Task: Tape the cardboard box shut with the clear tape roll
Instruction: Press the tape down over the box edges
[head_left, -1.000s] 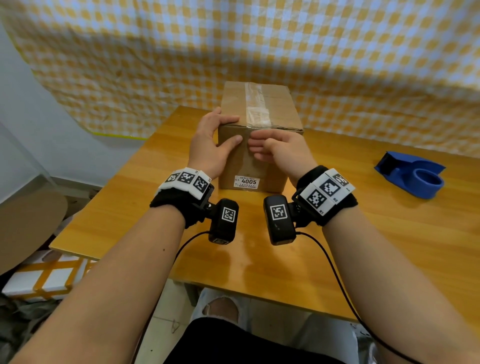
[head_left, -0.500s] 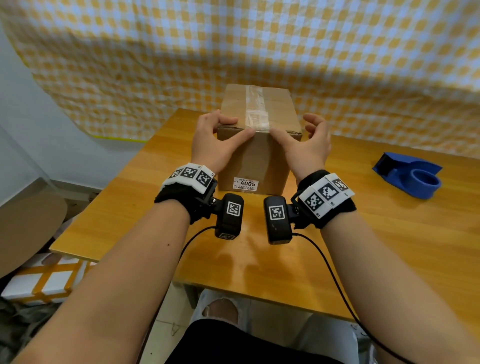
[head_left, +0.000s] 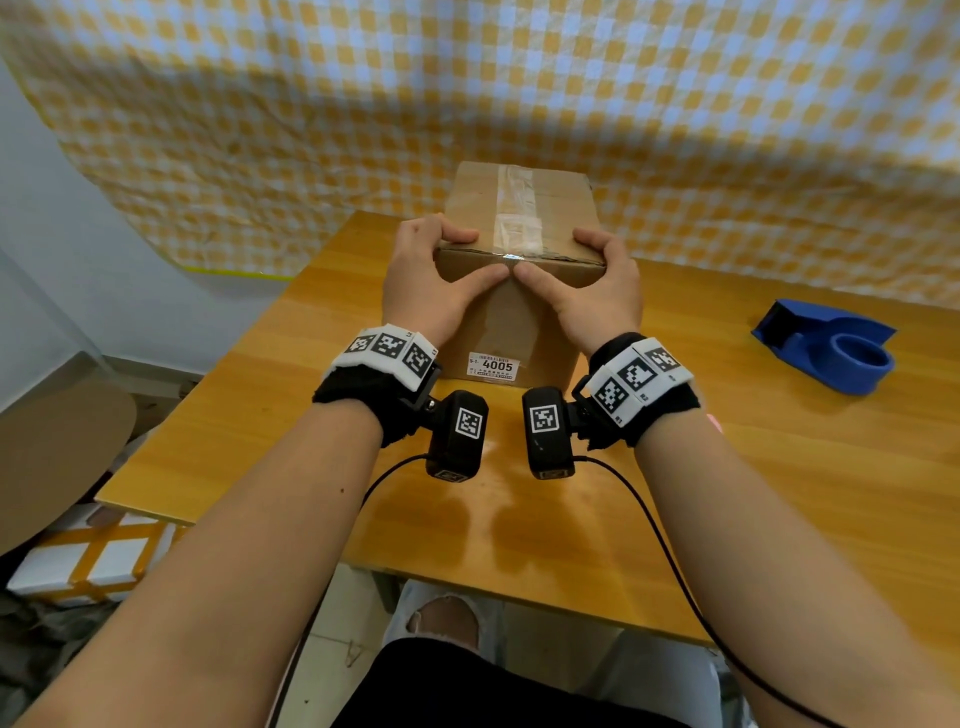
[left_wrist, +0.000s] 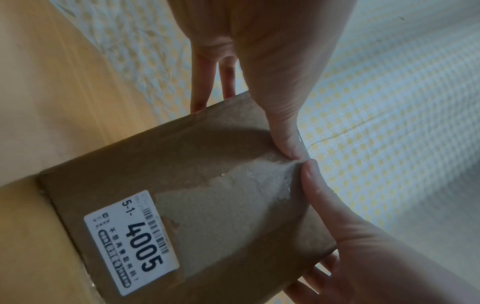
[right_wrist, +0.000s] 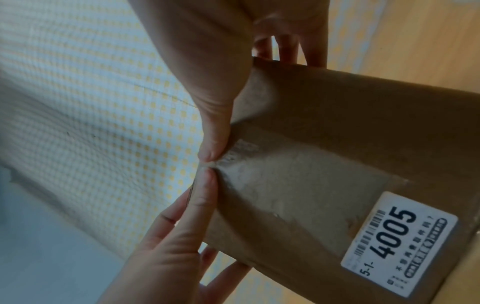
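Both thumbs have slid inward since half a second ago and now meet at the middle of the near top edge of the cardboard box (head_left: 511, 312). On the left, the left hand (head_left: 426, 283) clasps the box's left top corner, fingers (head_left: 457, 236) curled over the lid, thumb pressing the front face. The box stands on the bench (head_left: 260, 415), its lid seam under a clear tape strip (head_left: 517, 208). Mirroring it, the right hand (head_left: 597, 296) clasps the right corner. At far right sits a blue tape dispenser (head_left: 831, 345), well apart. Stiff, probably light, the box is best held at its corners.
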